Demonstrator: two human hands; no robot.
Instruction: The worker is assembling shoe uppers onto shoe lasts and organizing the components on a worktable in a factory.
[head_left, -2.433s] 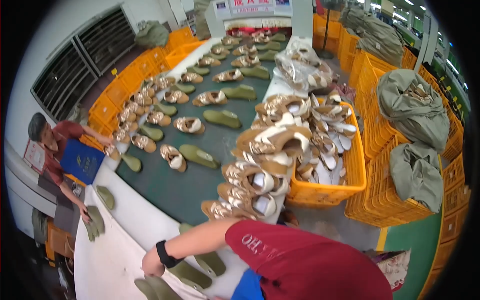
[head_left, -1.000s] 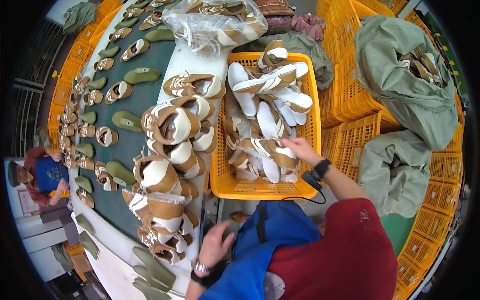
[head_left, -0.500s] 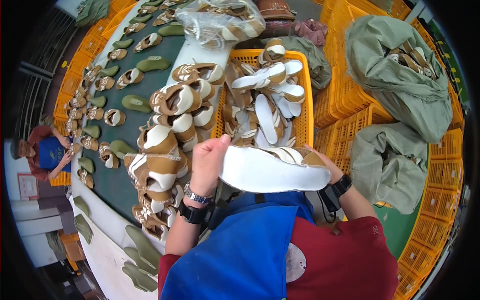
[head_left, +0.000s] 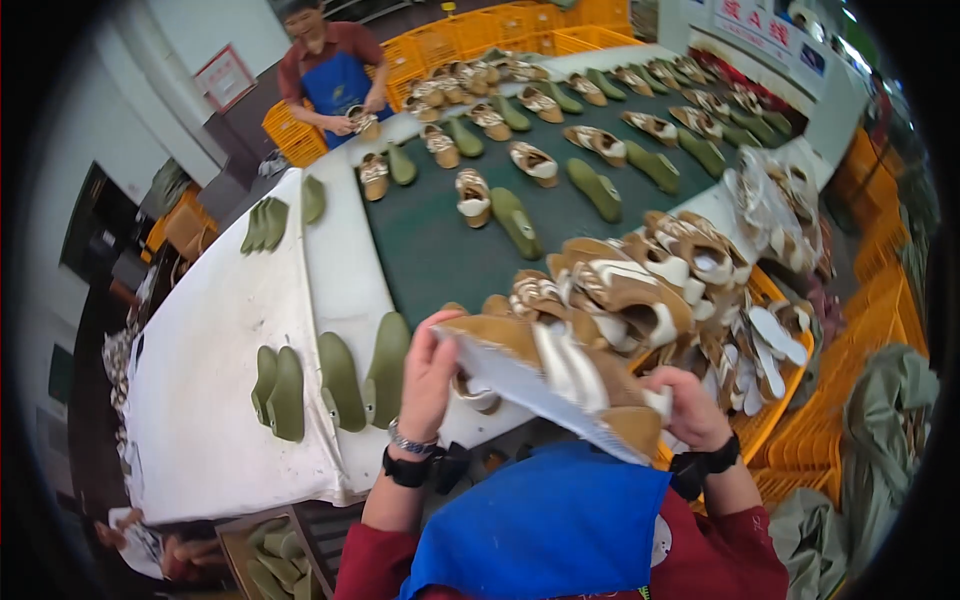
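Between my two hands, tilted in front of the blue apron, is a brown suede shoe upper [head_left: 520, 345] with white stripes and a flat white underside. My left hand [head_left: 430, 375] grips one end, thumb and fingers closed on it. My right hand [head_left: 692, 405] is closed round the other end, by the white heel tab, its fingers partly hidden. Just beyond lies a heap of similar shoe uppers [head_left: 630, 300] on the table edge. Olive-green shoe lasts [head_left: 340, 385] stand to the left of my left hand.
A dark green conveyor belt [head_left: 440, 265] carries rows of shoe uppers and lasts. A yellow crate [head_left: 775, 405] full of uppers stands to the right, near stacked crates and green cloth sacks [head_left: 885, 440]. Across the belt, a co-worker [head_left: 335, 80] in a blue apron holds a shoe upper.
My view has swung left toward the belt and white tabletop. The shoe upper has turned from showing its white underside to showing its striped side, with both hands still on it.
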